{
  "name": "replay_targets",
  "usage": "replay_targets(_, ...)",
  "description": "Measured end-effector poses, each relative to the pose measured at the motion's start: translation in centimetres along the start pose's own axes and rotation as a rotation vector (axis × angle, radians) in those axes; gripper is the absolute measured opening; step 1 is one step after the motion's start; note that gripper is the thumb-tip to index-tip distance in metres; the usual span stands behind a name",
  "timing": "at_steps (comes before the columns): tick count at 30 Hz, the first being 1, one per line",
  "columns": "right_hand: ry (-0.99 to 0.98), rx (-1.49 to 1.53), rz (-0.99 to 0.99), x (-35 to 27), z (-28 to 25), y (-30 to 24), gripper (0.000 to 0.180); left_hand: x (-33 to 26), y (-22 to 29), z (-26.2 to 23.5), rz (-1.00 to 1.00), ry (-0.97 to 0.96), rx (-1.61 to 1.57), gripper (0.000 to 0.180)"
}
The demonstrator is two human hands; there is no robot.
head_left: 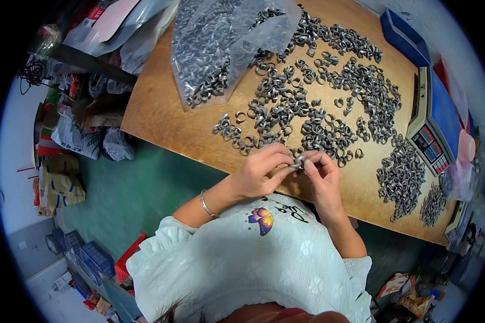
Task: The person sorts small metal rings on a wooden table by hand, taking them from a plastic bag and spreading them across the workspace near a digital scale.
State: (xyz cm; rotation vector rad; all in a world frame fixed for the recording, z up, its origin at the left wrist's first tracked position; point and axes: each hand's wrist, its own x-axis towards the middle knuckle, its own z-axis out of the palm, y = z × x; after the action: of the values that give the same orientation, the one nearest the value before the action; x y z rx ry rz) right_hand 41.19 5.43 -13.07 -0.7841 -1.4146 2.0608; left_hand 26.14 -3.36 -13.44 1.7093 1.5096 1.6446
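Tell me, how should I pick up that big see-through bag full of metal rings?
Probably take the clear plastic bag by its loose, crumpled top edge at the far end, coming from above. The rings sag in a heavy heap inside toward the near end, so the empty plastic there gives a better grip than the lumpy middle.

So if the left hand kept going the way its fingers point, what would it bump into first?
The left hand points right, at the small metal ring pinched between both hands. Just past that is the right hand, so it would probably meet the ring, then those fingers. Depth is hard to judge here.
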Motion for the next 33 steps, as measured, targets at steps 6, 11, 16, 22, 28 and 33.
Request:
replay_targets(6, -0.060, 0.057, 0.120, -0.3, -0.8, 0.1, 0.009, -0.1, -0.5, 0.9, 0.138, 0.023, 0.118, 0.017)
replay_targets(11, 0.021, -0.098, -0.065, -1.1, 0.5, -0.7, 0.007, -1.2, -0.8, 2.5, 0.133, 0.240, 0.130, 0.018)
replay_targets(16, -0.139, 0.410, 0.327, -0.8, -0.7, 0.0, 0.013, -1.7, -1.3, 2.9, 0.145, 0.238, 0.153, 0.029)
replay_targets(22, -0.118, 0.309, 0.311, -1.2, -1.0, 0.4, 0.017, -1.2, -1.1, 2.8, 0.164, 0.150, -0.020, 0.028)
replay_targets(28, -0.271, 0.513, 0.424, -1.3, -1.3, -0.5, 0.016, -0.6, -0.7, 2.1, 0.115, 0.091, -0.187, 0.020)
replay_targets(33, -0.130, 0.446, 0.267, -0.6, -0.9, 0.5, 0.017, 0.2, 0.1, 3.7, -0.491, 0.299, -0.884, 0.002)
